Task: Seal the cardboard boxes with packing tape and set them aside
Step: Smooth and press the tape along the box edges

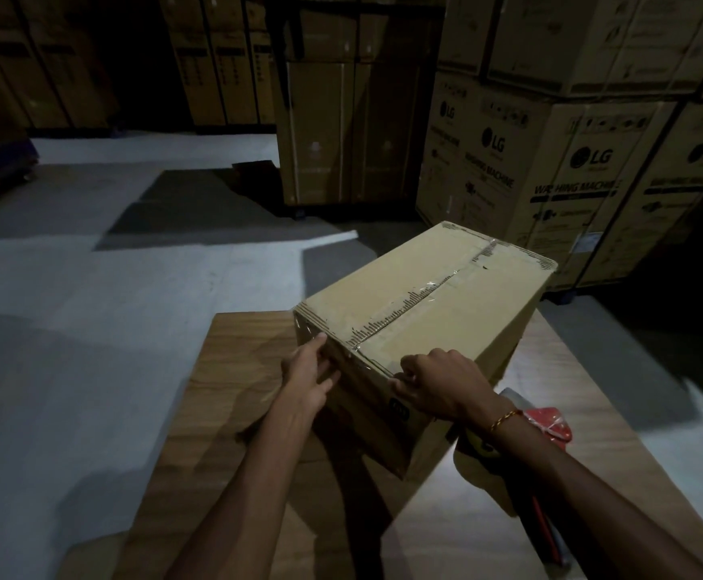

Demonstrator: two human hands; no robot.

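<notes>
Dim warehouse, pale floor (90, 295), stacked washing machine cartons (550, 169) far beyond your right hand. Wood-grain bench (224, 412) under both forearms. Cardboard box (425, 303) sits on it just ahead of your hands, long axis running away from you toward the upper right, clear tape (421, 293) along the top seam. Your left hand (306, 376) presses straight fingers on the near end's left edge. Your right hand (437, 385) curls over the near top edge, pinching down the tape end. Red tape dispenser (548, 424) lies beside your right wrist.

Both hands press the near end of a brown rectangular cardboard box (425, 311): left hand (306, 376) flat-fingered, right hand (437, 385) curled at the taped edge.
</notes>
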